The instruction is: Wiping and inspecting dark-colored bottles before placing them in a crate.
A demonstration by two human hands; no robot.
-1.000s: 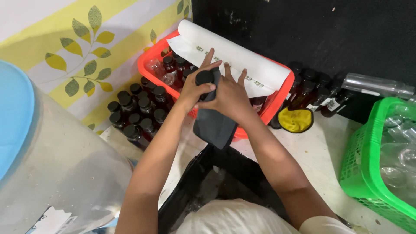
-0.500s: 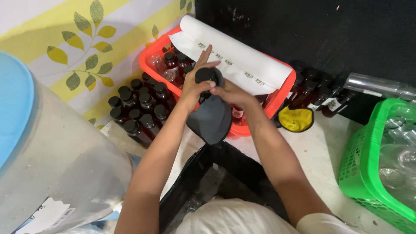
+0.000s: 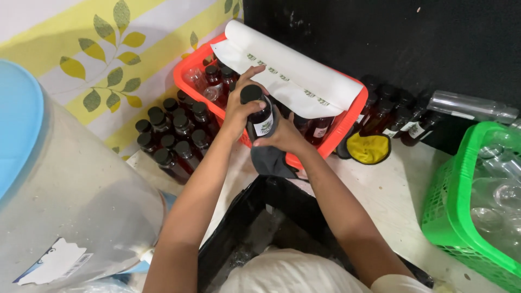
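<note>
Both hands [image 3: 260,122] hold a dark bottle [image 3: 259,114] (cloth [image 3: 271,157] underneath).

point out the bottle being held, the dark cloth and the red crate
dark bottle [image 3: 260,116], head view, on its labelled body
dark cloth [image 3: 269,158], head view, on the part hanging below the right hand
red crate [image 3: 187,73], head view, on its left rim

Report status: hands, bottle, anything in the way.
Both hands on the dark bottle: left hand wraps its side, right hand holds a dark cloth under it. Bottle upright above the red basket rim. Nothing in the way.
</note>
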